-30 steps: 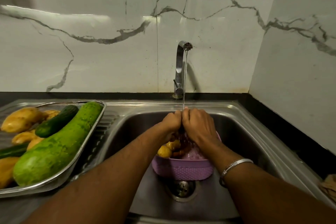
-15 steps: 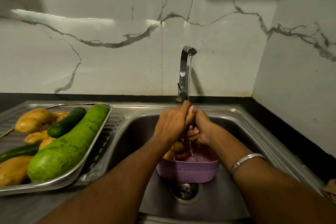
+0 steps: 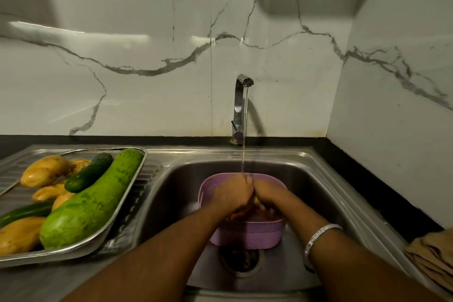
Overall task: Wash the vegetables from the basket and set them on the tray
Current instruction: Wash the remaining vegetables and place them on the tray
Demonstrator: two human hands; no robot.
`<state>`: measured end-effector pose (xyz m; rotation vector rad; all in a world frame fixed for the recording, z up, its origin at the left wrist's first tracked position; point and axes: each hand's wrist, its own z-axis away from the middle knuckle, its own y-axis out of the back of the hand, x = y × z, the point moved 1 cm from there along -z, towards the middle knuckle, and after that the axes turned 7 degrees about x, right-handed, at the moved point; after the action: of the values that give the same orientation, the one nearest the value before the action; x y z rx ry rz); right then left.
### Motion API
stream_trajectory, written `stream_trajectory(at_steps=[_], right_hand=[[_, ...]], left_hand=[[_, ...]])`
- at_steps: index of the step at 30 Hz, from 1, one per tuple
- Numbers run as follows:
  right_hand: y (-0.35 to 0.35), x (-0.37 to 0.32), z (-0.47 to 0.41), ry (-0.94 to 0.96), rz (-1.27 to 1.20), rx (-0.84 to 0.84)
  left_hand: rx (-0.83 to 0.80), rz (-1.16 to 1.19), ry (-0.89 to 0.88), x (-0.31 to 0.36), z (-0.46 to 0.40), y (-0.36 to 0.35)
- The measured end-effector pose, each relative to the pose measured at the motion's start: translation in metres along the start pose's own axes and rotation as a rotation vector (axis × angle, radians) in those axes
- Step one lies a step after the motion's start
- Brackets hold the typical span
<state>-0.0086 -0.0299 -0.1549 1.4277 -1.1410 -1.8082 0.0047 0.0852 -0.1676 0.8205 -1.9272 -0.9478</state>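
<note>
Steel sink under running tap, marble-tiled wall behind.

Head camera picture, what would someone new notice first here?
Probably the two hands, left hand and right hand, pressed together under the tap's stream over the purple basket in the sink. Next, the big green gourd lying on the steel tray at left.
</note>
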Motion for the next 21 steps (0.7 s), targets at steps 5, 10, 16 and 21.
stream_trajectory(at_steps=[5, 10, 16, 21], right_hand=[[0.035, -0.018, 0.018, 0.193, -0.498, 0.810], [0.013, -0.015, 0.009, 0.028, -0.080, 0.328], [0.042, -0.022, 0.027, 0.308, -0.563, 0.997], [0.012, -0.008, 0.012, 0.013, -0.010, 0.219]], left_hand=[[0.604, 0.381, -0.159, 0.032, 0.002, 0.031], [0.178, 0.129, -0.083, 0.014, 0.000, 0.021], [0.675, 0.436, -0.225, 0.039, 0.001, 0.039], [0.033, 0.161, -0.080, 0.003, -0.004, 0.012]])
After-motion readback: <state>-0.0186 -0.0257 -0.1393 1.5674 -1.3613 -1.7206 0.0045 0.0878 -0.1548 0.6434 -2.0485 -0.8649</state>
